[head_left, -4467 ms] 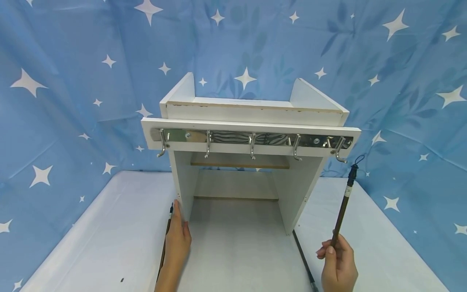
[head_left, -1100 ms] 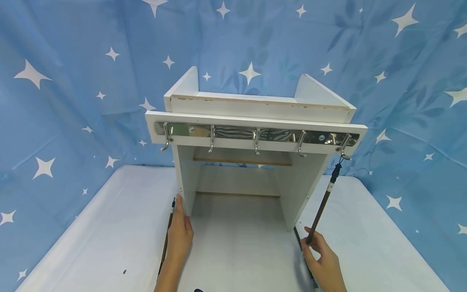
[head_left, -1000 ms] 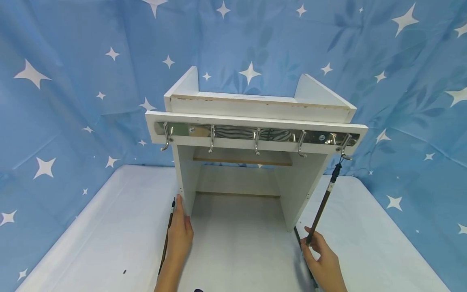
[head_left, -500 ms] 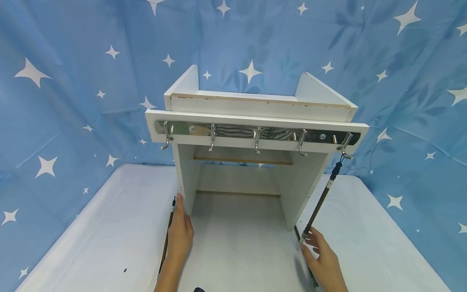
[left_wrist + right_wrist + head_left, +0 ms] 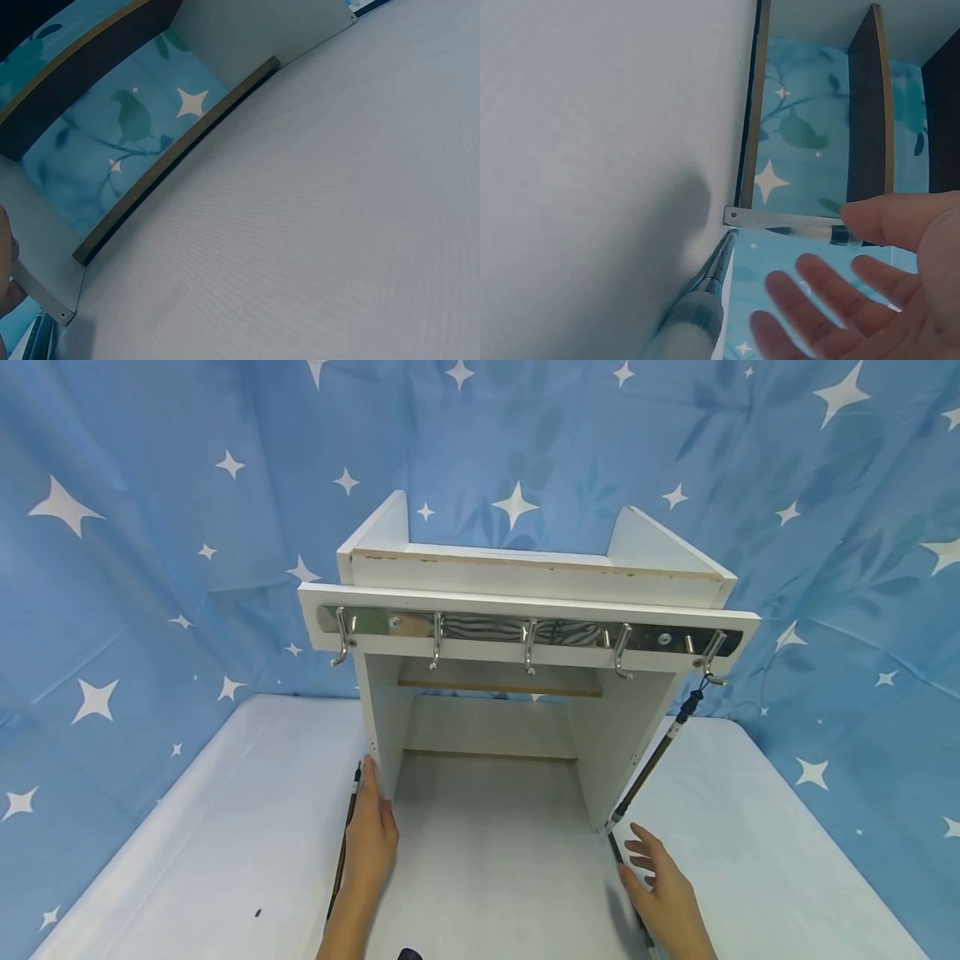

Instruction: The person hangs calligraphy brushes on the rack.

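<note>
A white shelf rack [image 5: 491,631] with a metal hook rail stands in the middle. My left hand [image 5: 367,843] holds its left side panel [image 5: 378,718] near the bottom, index finger along the outside and thumb at the front edge. From the rightmost hook [image 5: 712,658] a dark-handled brush [image 5: 651,767] hangs by its cord loop, slanting so its tip lies by the right panel's foot. My right hand [image 5: 663,889] is just below it with spread fingers, holding nothing. In the right wrist view, the brush's pointed tip [image 5: 784,231] shows beyond the thumb.
Another brush [image 5: 341,860] lies left of my left forearm. A further dark brush [image 5: 628,889] lies beside my right hand. The white tabletop [image 5: 195,852] carries a small dark speck. A dark rounded object [image 5: 409,954] shows at the bottom edge. A blue star-patterned cloth hangs behind.
My right hand has brought the brush to the rightmost hook, hung its loop there and let go. The brush's lower end has swung left toward the rack. My left hand stays at the panel.
</note>
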{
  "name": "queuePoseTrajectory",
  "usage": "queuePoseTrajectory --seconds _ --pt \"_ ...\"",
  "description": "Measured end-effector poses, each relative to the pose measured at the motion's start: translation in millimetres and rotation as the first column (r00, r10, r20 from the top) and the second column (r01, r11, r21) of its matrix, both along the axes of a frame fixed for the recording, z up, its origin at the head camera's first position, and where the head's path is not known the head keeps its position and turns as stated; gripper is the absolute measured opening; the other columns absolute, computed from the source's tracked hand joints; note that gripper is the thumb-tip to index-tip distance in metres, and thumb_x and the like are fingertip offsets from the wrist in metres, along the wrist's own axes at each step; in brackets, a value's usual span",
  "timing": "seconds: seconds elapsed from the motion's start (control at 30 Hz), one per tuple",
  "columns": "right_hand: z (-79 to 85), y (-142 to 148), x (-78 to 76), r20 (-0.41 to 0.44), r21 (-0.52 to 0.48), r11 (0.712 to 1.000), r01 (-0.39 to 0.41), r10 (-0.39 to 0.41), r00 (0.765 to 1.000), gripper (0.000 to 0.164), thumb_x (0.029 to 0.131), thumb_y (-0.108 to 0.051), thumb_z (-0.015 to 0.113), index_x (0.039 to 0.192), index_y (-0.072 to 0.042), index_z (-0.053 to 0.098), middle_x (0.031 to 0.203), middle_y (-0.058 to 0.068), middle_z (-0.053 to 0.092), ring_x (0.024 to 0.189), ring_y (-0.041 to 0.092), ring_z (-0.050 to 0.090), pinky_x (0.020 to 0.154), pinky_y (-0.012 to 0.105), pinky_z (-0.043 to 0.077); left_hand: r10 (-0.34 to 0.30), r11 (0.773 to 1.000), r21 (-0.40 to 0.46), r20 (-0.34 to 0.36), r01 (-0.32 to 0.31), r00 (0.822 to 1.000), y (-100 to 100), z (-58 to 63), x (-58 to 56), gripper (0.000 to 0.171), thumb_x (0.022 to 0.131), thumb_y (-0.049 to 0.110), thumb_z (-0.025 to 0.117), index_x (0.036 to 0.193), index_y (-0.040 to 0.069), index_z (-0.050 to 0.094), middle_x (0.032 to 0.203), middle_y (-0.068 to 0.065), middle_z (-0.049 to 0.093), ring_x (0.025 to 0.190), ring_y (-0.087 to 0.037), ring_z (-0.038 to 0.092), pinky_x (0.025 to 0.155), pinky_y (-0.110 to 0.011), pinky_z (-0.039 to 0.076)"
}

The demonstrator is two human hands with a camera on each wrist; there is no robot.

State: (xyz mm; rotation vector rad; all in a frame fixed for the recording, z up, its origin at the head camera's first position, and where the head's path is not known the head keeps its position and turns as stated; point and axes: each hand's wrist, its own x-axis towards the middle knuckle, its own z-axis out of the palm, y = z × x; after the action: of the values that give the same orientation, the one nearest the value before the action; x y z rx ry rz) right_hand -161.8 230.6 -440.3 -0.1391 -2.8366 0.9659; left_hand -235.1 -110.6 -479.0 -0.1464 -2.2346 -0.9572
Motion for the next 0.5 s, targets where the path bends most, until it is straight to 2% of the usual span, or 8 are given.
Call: queuePoseTrajectory --seconds 0.17,0.5 --pt "1.0 2.3 -1.4 0.107 0.001 1.000 0.011 -0.011 0.994 0.058 0.086 -0.014 0.056 0.137 -0.001 0.030 0.121 0.024 0.053 0.105 0.041 0.055 0.082 0.050 0.050 0.005 1.000 0.001 -0.007 -0.005 1.000 0.4 -0.3 -0.2 0.078 0.084 -0.012 0.052 0.147 0.011 0.013 0.137 -0.027 0.038 0.115 -0.043 0.048 0.084 -0.050 0.049" --pt "-3.1 5.4 -4.9 0.201 0.028 1.000 0.014 -0.019 0.979 0.064 0.084 -0.018 0.061 0.137 0.001 0.029 0.122 0.028 0.051 0.102 0.042 0.056 0.077 0.051 0.051 -0.006 1.000 0.001 -0.058 0.006 0.998 0.6 -1.0 -0.5 0.078 0.082 -0.015 0.053 0.146 0.008 0.015 0.136 -0.028 0.038 0.114 -0.045 0.048 0.082 -0.050 0.049"
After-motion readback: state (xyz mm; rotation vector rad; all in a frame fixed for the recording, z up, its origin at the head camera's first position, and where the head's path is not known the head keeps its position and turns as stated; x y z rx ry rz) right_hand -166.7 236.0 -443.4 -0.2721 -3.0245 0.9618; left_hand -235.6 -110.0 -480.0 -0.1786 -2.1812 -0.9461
